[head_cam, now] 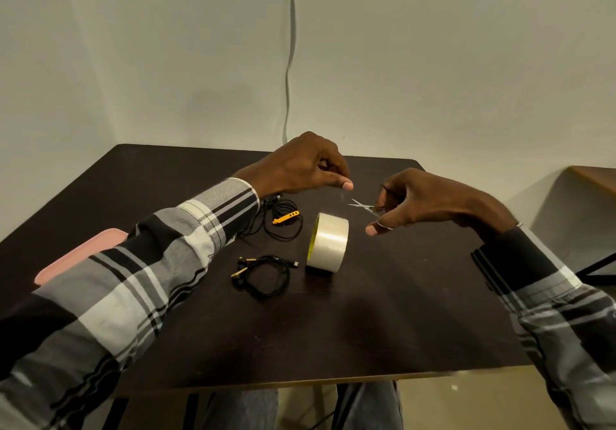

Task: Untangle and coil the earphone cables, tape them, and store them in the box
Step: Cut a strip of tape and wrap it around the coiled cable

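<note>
Tape roll [328, 242] standing on edge mid desk [383, 323]. Left hand [300, 168] raised above roll, thumb + fingers pinched, prob on clear tape strip pulled off roll, strip barely visible. Right hand [423, 201] up right of roll, gripping small scissors [361, 206], blades parted, tips pointing at left hand. Coiled black earphones w/ orange tie [283, 219] just left of roll, near left wrist. 2nd coil, gold buds [263, 274], left of roll, nearer person. Pink box [76, 256] far left of roll, partly behind left sleeve.
</note>
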The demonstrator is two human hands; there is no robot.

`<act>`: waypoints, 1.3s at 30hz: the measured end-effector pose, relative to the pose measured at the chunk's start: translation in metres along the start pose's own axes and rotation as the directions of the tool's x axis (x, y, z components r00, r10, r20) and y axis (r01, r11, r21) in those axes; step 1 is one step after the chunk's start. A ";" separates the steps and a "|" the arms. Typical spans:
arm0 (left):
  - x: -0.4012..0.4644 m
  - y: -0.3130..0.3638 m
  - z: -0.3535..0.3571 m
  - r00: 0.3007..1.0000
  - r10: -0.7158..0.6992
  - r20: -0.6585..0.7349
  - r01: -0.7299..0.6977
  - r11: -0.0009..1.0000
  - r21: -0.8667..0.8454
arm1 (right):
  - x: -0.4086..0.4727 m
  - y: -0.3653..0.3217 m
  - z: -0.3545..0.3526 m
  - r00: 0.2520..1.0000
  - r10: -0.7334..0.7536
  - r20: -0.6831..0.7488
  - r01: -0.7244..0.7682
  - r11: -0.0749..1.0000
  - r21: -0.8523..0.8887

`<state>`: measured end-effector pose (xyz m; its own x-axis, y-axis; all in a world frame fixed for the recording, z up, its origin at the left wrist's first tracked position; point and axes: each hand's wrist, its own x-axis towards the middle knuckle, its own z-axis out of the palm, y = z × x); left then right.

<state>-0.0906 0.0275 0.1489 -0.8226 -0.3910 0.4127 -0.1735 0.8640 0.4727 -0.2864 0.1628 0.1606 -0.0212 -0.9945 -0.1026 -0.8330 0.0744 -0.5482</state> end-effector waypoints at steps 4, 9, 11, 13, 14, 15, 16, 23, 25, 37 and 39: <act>-0.001 -0.001 0.001 1.000 0.015 -0.003 -0.015 1.000 -0.015 | 0.007 -0.004 -0.004 1.000 -0.022 0.009 0.022 0.999 -0.035; -0.003 0.000 0.000 1.000 0.020 -0.009 -0.020 1.000 -0.022 | 0.012 -0.005 -0.004 0.997 -0.077 0.020 0.078 0.995 -0.059; -0.005 -0.001 -0.001 1.000 0.023 -0.015 -0.023 1.000 -0.016 | 0.015 -0.003 -0.004 0.994 -0.111 0.026 0.112 0.991 -0.067; -0.006 -0.002 -0.001 1.000 0.014 -0.027 -0.015 1.000 -0.022 | 0.017 0.000 -0.003 0.992 -0.125 0.015 0.126 0.990 -0.058; -0.007 -0.002 0.000 0.999 0.003 -0.037 -0.004 0.999 -0.035 | 0.018 0.001 -0.003 0.991 -0.131 0.007 0.131 0.990 -0.049; -0.009 -0.002 0.000 0.999 -0.011 -0.050 0.008 0.998 -0.055 | 0.018 0.002 -0.002 0.991 -0.134 0.003 0.134 0.990 -0.041; -0.010 -0.002 0.001 0.997 -0.027 -0.067 0.022 0.997 -0.080 | 0.018 0.002 -0.001 0.991 -0.137 0.001 0.137 0.990 -0.032; -0.019 -0.002 0.005 0.951 -0.226 -0.211 0.127 0.908 -0.399 | 0.010 0.005 0.007 0.993 -0.104 0.051 0.103 0.994 0.029; -0.019 -0.002 0.005 0.927 -0.284 -0.246 0.129 0.855 -0.502 | 0.009 0.007 0.010 0.995 -0.091 0.051 0.089 0.995 0.047; -0.069 0.011 0.074 0.850 -0.482 -0.212 0.371 0.834 -0.408 | 0.011 0.006 0.018 0.998 -0.054 0.018 0.052 0.992 0.116; -0.069 0.011 0.085 0.843 -0.483 -0.237 0.405 0.859 -0.313 | 0.012 0.005 0.021 0.999 -0.049 0.010 0.048 0.993 0.104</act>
<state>-0.0813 0.0909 0.0591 -0.4815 -0.8221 0.3038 -0.3129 0.4850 0.8166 -0.2796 0.1530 0.1392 0.0253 -0.9962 -0.0834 -0.7713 0.0337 -0.6356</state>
